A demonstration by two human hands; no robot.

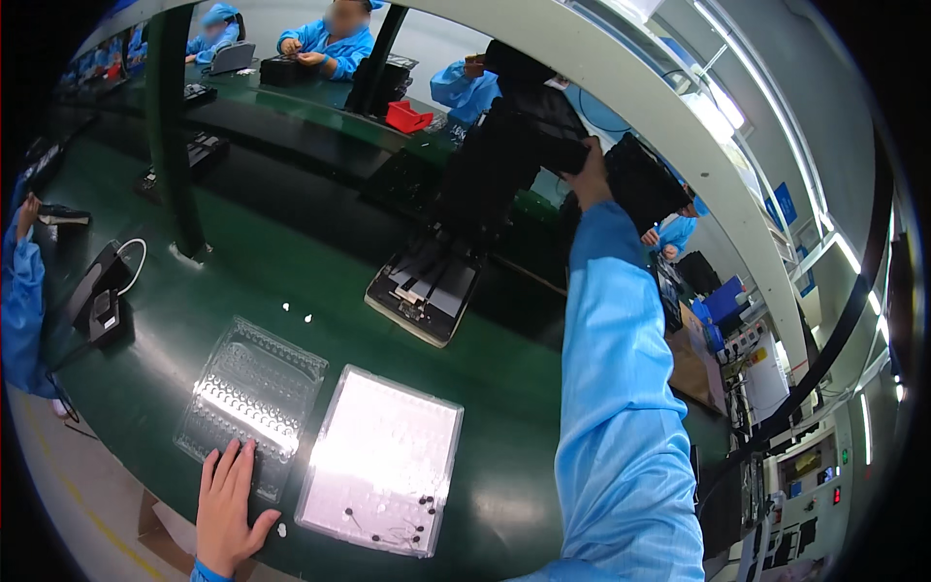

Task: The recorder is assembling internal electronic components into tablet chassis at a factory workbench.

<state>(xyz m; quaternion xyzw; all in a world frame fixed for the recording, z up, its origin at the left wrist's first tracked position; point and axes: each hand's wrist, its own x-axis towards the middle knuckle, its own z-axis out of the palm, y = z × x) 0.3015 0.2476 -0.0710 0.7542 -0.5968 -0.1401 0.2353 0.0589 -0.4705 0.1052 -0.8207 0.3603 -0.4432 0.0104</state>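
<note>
Blue-sleeved right arm [621, 388] closest to my camera, reaching up and away. Dark green, glossy worktop [514, 407] spreads beneath. At arm's end, I have the right hand [588, 177] closed on the edge of a black, flat-sided tray [558, 153], raised above the worktop; some fingers hidden. White rectangular panel with clear plastic rim [383, 451] lies below, left of the sleeve. Just beside it, a clear, dimpled plastic tray [264, 373]; my left hand [228, 504] rests fingertips on its near end, fingers straight, thumb spread. Small black-tipped parts [420, 529] sit on the panel's near end.
</note>
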